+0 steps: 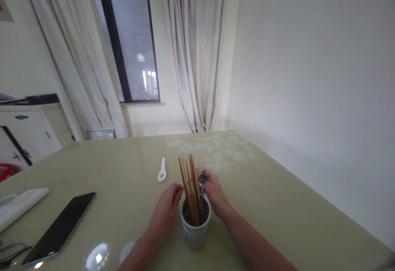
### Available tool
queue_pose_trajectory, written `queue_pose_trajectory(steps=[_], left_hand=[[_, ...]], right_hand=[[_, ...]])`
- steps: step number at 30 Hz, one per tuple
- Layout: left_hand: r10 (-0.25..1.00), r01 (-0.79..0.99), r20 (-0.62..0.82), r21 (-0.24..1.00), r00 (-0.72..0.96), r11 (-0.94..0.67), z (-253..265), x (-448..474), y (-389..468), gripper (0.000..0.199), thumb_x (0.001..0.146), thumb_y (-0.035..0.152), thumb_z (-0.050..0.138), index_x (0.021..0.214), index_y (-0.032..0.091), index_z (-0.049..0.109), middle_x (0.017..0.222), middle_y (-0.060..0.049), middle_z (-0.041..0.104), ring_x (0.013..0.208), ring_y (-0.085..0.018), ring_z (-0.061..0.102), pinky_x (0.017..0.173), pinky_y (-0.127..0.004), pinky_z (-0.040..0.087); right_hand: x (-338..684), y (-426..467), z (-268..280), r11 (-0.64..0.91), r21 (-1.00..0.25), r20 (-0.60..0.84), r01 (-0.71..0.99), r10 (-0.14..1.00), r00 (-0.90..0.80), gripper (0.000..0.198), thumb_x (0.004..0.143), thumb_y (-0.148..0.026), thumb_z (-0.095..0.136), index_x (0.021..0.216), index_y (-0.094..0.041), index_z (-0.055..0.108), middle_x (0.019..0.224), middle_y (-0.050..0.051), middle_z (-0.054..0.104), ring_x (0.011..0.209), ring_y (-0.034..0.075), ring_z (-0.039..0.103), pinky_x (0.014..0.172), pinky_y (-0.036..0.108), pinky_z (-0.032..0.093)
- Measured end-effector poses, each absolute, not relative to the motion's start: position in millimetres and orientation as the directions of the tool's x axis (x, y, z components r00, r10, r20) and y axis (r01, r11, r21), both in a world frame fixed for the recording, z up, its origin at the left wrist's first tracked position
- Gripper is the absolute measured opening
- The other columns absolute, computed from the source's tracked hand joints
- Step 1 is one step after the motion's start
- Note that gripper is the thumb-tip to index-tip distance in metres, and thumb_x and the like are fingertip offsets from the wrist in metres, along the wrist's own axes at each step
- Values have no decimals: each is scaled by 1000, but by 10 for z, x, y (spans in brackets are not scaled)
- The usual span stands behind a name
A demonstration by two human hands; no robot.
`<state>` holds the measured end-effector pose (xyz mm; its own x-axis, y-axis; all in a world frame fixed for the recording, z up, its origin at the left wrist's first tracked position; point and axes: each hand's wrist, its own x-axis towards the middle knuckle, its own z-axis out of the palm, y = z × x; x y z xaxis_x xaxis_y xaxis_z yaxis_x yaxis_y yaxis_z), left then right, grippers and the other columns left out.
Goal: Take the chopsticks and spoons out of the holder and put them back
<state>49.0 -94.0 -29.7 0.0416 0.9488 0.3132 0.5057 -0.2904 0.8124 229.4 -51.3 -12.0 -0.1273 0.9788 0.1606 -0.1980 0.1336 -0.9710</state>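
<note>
Chopsticks point(189, 188) stand bundled in a pale ceramic holder point(195, 230) in the head view, and everything else is easiest placed from that holder. It sits upright on the glossy greenish table point(277, 205), near the table's close edge, between the person's two forearms.

Left of the holder's rim, the left hand point(166, 209) pinches its fingertips together against the side of the chopstick bundle, about halfway up the sticks. Right of and just behind the holder, the right hand point(214, 192) is closed around the handle of a metal spoon point(203, 179), whose bowl stands up beside the chopstick tips while its shaft runs down into the holder. The chopsticks lean slightly left and crowd the spoon, touching or nearly touching it; I cannot tell which.

Beyond the holder and a little left, a white ceramic spoon point(161, 171) lies alone on the table, well apart from both hands. Far left of the holder, a dark phone point(60, 227) lies face up, with a folded white cloth point(18, 205) further left and glasses point(10, 251) at the frame's corner. Behind the table hang cream curtains point(197, 52) beside a dark-framed window point(129, 40), and a white cabinet point(27, 133) stands at far left.
</note>
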Motion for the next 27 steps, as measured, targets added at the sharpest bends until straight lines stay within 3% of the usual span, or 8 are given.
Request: queue_pose_trajectory(steps=[5, 11, 15, 19, 23, 27], left_hand=[[906, 561, 421, 741, 38, -368, -284, 483, -960, 28, 102, 41, 47, 98, 24, 68, 100, -9, 74, 97, -26, 70, 90, -40, 56], [842, 658, 526, 592, 123, -466, -331, 454, -941, 27, 105, 34, 47, 100, 26, 72, 96, -7, 73, 96, -26, 68, 90, -39, 57], [817, 686, 549, 527, 176, -502, -379, 461, -920, 25, 105, 27, 48, 105, 25, 73, 99, -7, 74, 98, -25, 68, 91, -38, 57], [783, 722, 580, 441, 224, -533, -477, 382, -838, 28, 104, 21, 48, 114, 25, 73, 108, -8, 75, 104, -25, 69, 94, -38, 58], [813, 884, 577, 336, 79, -324, -566, 131, -713, 41, 101, 22, 50, 139, 23, 65, 137, -12, 71, 127, -30, 65, 108, -48, 52], [913, 960, 404, 271, -46, -72, -592, -52, -659, 54, 104, 30, 47, 156, 17, 50, 158, -17, 57, 144, -33, 54, 113, -52, 48]], right_hand=[[2282, -518, -41, 173, -949, 196, -263, 978, -64, 26, 79, -37, 78, 94, -20, 65, 71, -3, 64, 61, 13, 58, 58, 25, 45], [2261, -528, -49, 158, -951, 146, -264, 987, 67, 57, 66, -25, 77, 121, -21, 63, 93, 3, 69, 82, 22, 70, 71, 32, 57], [2252, -548, -118, 171, -953, 142, -251, 981, 132, 64, 67, -28, 78, 127, -21, 59, 113, 6, 66, 78, 18, 67, 69, 31, 56], [2266, -506, -142, 217, -953, 178, -213, 966, 187, 56, 77, -38, 77, 129, -20, 63, 107, 5, 70, 75, 17, 64, 68, 31, 53], [2474, -370, 2, 390, -905, 295, -170, 863, 411, 48, 89, -49, 70, 124, -16, 69, 90, 3, 72, 73, 16, 58, 71, 31, 50], [2880, -315, 312, 614, -756, 383, -227, 696, 607, 46, 89, -49, 76, 121, -17, 69, 80, -1, 70, 67, 12, 52, 64, 23, 45]])
